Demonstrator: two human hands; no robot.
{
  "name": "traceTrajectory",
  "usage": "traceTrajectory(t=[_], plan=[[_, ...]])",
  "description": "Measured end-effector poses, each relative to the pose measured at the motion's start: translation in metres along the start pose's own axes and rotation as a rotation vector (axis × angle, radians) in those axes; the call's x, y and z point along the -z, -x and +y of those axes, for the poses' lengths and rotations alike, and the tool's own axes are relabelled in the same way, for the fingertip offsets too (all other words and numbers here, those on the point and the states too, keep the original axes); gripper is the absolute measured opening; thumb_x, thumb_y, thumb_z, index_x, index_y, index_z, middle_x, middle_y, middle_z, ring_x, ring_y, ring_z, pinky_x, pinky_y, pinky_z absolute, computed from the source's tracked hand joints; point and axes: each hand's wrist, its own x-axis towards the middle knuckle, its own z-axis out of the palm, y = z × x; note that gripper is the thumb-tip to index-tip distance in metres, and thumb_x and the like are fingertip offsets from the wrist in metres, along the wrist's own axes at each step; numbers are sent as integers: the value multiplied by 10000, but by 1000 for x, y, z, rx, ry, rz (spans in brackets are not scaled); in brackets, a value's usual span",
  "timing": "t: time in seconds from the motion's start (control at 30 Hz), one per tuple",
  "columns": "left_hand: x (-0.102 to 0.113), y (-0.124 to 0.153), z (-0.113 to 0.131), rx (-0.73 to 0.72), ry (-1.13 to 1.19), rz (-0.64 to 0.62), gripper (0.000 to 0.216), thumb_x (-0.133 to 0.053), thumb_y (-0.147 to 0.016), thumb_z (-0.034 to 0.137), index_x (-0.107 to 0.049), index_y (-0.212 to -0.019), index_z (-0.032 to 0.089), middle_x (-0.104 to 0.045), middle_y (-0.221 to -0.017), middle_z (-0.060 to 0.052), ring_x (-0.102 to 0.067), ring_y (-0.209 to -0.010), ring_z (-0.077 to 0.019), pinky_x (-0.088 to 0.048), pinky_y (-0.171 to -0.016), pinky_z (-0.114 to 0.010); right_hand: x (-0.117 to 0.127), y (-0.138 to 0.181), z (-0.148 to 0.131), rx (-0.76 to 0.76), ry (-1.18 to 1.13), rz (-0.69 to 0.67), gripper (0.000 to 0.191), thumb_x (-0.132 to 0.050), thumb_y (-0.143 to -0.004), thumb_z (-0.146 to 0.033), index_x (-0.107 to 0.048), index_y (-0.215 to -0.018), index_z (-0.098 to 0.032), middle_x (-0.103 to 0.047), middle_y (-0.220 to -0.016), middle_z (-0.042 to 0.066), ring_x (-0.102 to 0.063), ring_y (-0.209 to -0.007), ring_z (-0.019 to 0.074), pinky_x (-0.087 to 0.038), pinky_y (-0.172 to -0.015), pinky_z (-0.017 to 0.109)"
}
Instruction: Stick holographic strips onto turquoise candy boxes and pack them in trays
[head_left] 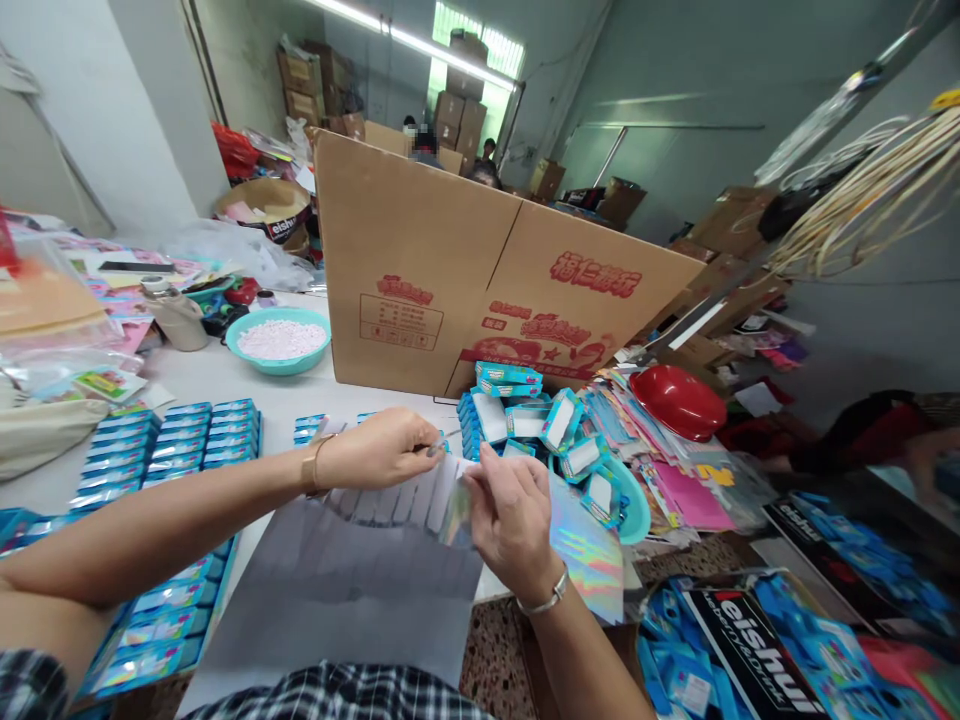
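Observation:
My left hand [397, 450] is closed in a pinch over the table, its fingertips on something small and shiny that I cannot make out. Close beside it, my right hand [514, 510] pinches a clear, shiny strip [456, 512] between thumb and fingers. Beneath both hands lies a sheet marked in pale bands [405, 503], partly covered by the left hand. A large grey-white paper sheet [345, 585] spreads in front of my body. Right of my right hand is a rainbow-shiny sheet [592, 560].
Blue small boxes [559, 420] are heaped by a teal basin [636, 505]; more blue boxes [176, 440] stand in rows at left. A cardboard panel [420, 250] rises behind. A bowl of pale beads [281, 340], a red basin [679, 400] and a filled carton [750, 650] surround the workspace.

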Motion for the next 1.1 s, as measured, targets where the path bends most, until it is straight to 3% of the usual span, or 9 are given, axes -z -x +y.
traceTrajectory(t=[0.1,0.23,0.4,0.5,0.63,0.73,0.83,0.93,1.1], plan=[[-6,-4,-26,44,-78,23,268,-465,-823,197,-446,-558,168,-394,-511,38,-288,-489,-90,-184,-517,-255,11,-4,-5,-32,-39,17,728,-563,-873,-55,-227,-1500,-213,-695,-875,36,-619,-805,184,-432,-880,430],[-25,-7,-87,122,-86,5,260,-466,-801,193,-458,-542,167,-421,-500,24,-299,-490,-97,-194,-527,-257,9,1,1,-144,-102,-26,683,-564,-889,-81,-260,-1487,-207,-677,-876,27,-616,-817,184,-411,-939,469],[-77,-1,-153,195,76,-91,269,-458,-818,208,-496,-556,158,-454,-502,23,-332,-484,-96,-209,-518,-244,-34,23,29,-362,-184,-166,555,-535,-928,-175,-339,-1448,-186,-656,-866,50,-608,-957,247,-447,-919,470],[-112,-4,-173,249,92,-101,268,-454,-822,207,-537,-573,154,-521,-531,-4,-370,-494,-105,-214,-521,-252,-59,38,45,-421,-209,-208,503,-521,-937,-181,-381,-1420,-198,-648,-891,61,-603,-991,255,-466,-907,463],[-142,-15,-192,322,93,-107,299,-457,-835,250,-593,-587,154,-575,-552,-32,-405,-495,-118,-219,-512,-256,-78,57,62,-438,-207,-230,624,-534,-931,-174,-255,-1488,-197,-638,-872,46,-585,-912,229,-488,-881,469],[-149,-25,-203,364,102,-104,313,-457,-836,260,-629,-598,153,-605,-564,-41,-432,-497,-120,-233,-508,-251,-86,68,77,-445,-217,-230,651,-533,-928,-162,-230,-1502,-205,-633,-869,41,-585,-861,214,-481,-899,487],[-146,-34,-201,332,109,-113,290,-466,-830,231,-664,-632,154,-646,-603,-42,-471,-520,-118,-260,-522,-241,-92,70,93,-571,-282,-249,631,-517,-937,-189,-236,-1503,-203,-636,-899,51,-606,-877,213,-493,-889,461],[-136,-45,-185,208,149,-142,265,-471,-831,193,-703,-707,162,-675,-637,-30,-504,-532,-106,-294,-541,-222,-97,60,111,-698,-405,-375,658,-520,-934,-228,-210,-1514,-215,-643,-900,35,-612,-910,204,-487,-915,432],[-121,-62,-141,61,178,-154,231,-497,-855,187,-713,-772,179,-669,-608,-17,-526,-507,-103,-301,-524,-219,-102,41,132,-783,-700,-532,725,-560,-894,-200,-190,-1516,-242,-616,-835,-13,-600,-817,155,-482,-890,368]])
